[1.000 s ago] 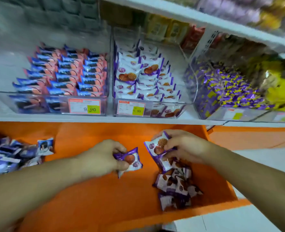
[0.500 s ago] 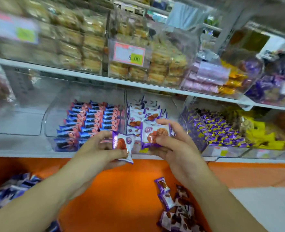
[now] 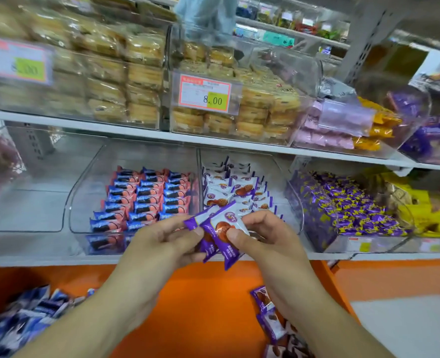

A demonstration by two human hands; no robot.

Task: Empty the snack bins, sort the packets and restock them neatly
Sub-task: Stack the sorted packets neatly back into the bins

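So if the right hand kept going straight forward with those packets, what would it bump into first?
Probably the clear bin of purple-and-white packets right behind the right hand and its held packets. Depth is hard to judge, so it may meet the bin's front wall or the packets inside.

Both bare forearms reaching forward, left hand (image 3: 162, 244) and right hand (image 3: 262, 236) meeting at centre, thumbs and curled fingers pinching together.

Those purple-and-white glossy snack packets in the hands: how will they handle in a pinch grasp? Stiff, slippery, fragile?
The purple-and-white glossy snack packets are probably light: left hand and right hand hold two by thumb and fingers alone. The shiny film looks slippery, so overlapped packets may slide apart. The round biscuit pictured suggests a brittle core with floppy crimped ends; a hard squeeze could crack it.
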